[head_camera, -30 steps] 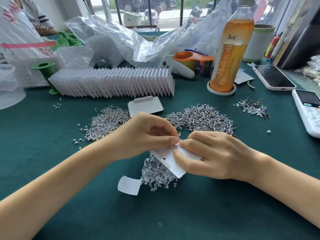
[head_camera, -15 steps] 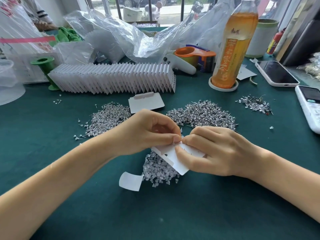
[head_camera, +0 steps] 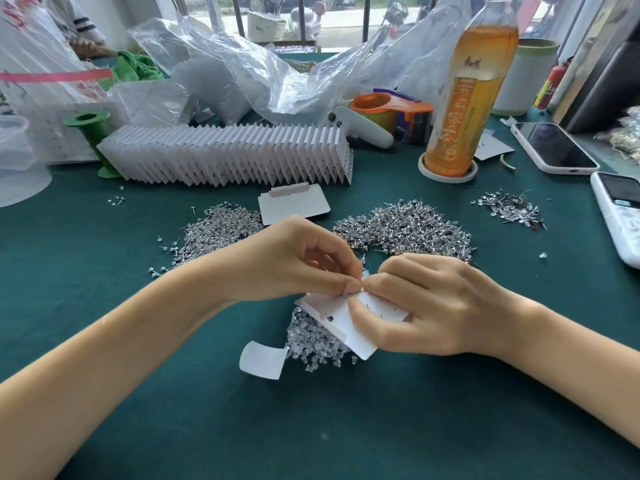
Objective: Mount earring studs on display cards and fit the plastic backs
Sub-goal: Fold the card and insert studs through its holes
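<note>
**Stud meets card, backs wait below**

Hands work close together above the green bench (head_camera: 346, 427). The left hand (head_camera: 294, 261) has thumb and forefinger pressed together on something very small at the top edge of the card (head_camera: 341, 318); it looks like a stud or a back, but it is too small to tell which. The right hand (head_camera: 426, 303) pinches the white card itself, thumb on its face and fingers behind, holding it tilted just over the pile of clear plastic backs (head_camera: 311, 344). Thin posts seem to show on the card near the right thumb, which suggests at least one stud is already through.

Judging by this, the step in hand is seating a piece on the card, either pushing a post through its hole or pressing a back onto it. The next move calls for a steady card and a fine, straight push, then a fresh pick from a pile.

Supplies lie near: two heaps of studs (head_camera: 405, 226) beyond the hands, a blank card (head_camera: 294, 206) between them, and a scrap of paper (head_camera: 263, 360) beside the backs. A long row of finished cards (head_camera: 228, 154) stands further back.
</note>
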`<state>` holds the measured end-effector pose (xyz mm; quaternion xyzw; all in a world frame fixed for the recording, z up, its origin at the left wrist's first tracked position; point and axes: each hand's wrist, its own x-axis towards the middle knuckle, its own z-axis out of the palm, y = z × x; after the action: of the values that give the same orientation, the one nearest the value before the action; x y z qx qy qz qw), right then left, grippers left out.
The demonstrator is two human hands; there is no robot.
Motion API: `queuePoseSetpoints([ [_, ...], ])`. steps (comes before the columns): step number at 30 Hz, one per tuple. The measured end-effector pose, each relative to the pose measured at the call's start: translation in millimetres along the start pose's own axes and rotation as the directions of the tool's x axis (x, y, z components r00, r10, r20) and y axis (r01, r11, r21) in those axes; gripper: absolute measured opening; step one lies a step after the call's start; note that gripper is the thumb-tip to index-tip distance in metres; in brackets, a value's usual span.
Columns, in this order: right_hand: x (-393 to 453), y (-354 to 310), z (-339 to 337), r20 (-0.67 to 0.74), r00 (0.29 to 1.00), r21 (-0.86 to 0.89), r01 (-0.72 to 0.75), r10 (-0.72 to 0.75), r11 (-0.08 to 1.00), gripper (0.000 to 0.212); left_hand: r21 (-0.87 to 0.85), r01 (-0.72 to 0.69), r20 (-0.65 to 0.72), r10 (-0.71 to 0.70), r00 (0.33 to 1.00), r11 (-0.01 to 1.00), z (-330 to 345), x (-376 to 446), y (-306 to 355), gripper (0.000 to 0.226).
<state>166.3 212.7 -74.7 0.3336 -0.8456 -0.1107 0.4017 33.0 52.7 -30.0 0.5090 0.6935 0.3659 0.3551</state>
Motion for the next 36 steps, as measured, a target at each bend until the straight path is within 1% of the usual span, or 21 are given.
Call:
queuePoseSetpoints([
  [6, 0, -1, 2, 0.01, 1.0, 0.011, 0.014, -0.014, 1.0, 0.026, 0.014, 0.019, 0.04, -0.019, 0.999, 1.0, -4, 2, 1, 0.004],
  [8, 0, 1, 2, 0.002, 1.0, 0.03, -0.023, 0.023, 0.999, 0.025, -0.016, -0.005, 0.03, 0.005, 1.0, 1.0, -4, 1, 0, 0.006],
  [9, -1, 3, 2, -0.009, 0.997, 0.072, -0.071, 0.072, 0.995, 0.023, -0.043, -0.025, -0.015, 0.024, 1.0, 0.999, -5, 1, 0, 0.011],
  [10, -3, 6, 2, -0.022, 0.99, 0.142, -0.137, 0.141, 0.98, 0.019, -0.071, -0.051, -0.098, 0.044, 0.994, 0.996, -8, 2, -2, 0.017],
  [11, -4, 8, 2, -0.04, 0.973, 0.224, -0.212, 0.226, 0.951, 0.016, -0.084, -0.086, -0.211, 0.067, 0.975, 0.993, -12, 3, -4, 0.021],
  [13, -6, 11, 2, -0.084, 0.907, 0.343, -0.363, 0.412, 0.867, 0.019, -0.015, -0.139, -0.419, 0.12, 0.9, 0.99, -23, 5, -12, 0.02],
  [14, -7, 12, 3, -0.108, 0.859, 0.365, -0.433, 0.5, 0.824, 0.023, 0.059, -0.125, -0.465, 0.138, 0.875, 0.99, -26, 6, -17, 0.016],
  [15, -7, 12, 4, -0.131, 0.806, 0.38, -0.497, 0.578, 0.78, 0.025, 0.141, -0.087, -0.47, 0.144, 0.871, 0.986, -27, 7, -22, 0.01],
  [16, -7, 12, 5, -0.142, 0.751, 0.397, -0.554, 0.645, 0.732, 0.025, 0.218, -0.044, -0.451, 0.141, 0.881, 0.975, -27, 8, -27, 0.007],
  [18, -7, 12, 5, -0.12, 0.655, 0.442, -0.638, 0.746, 0.63, 0.026, 0.337, 0.021, -0.389, 0.119, 0.913, 0.941, -24, 9, -35, 0.01],
  [19, -8, 12, 5, -0.098, 0.617, 0.464, -0.665, 0.781, 0.584, 0.026, 0.375, 0.037, -0.359, 0.109, 0.927, 0.926, -23, 9, -37, 0.011],
  [21, -9, 12, 6, -0.06, 0.567, 0.49, -0.7, 0.822, 0.519, 0.024, 0.411, 0.046, -0.332, 0.103, 0.938, 0.911, -22, 9, -38, 0.011],
  [23, -9, 12, 7, -0.049, 0.538, 0.507, -0.713, 0.842, 0.485, 0.024, 0.425, 0.038, -0.329, 0.116, 0.937, 0.904, -24, 9, -38, 0.011],
  [25, -9, 13, 7, -0.047, 0.528, 0.522, -0.711, 0.848, 0.472, 0.025, 0.445, 0.025, -0.312, 0.129, 0.941, 0.895, -24, 8, -38, 0.009],
  [27, -9, 13, 8, -0.046, 0.534, 0.529, -0.703, 0.844, 0.474, 0.026, 0.462, 0.006, -0.293, 0.147, 0.945, 0.887, -23, 9, -37, 0.007],
  [33, -8, 11, 9, -0.082, 0.601, 0.468, -0.681, 0.795, 0.563, 0.024, 0.512, -0.012, -0.297, 0.19, 0.936, 0.859, -20, 12, -40, 0.006],
  [36, -8, 12, 9, -0.076, 0.62, 0.444, -0.68, 0.781, 0.583, 0.024, 0.534, -0.02, -0.292, 0.207, 0.934, 0.845, -21, 11, -40, 0.006],
])
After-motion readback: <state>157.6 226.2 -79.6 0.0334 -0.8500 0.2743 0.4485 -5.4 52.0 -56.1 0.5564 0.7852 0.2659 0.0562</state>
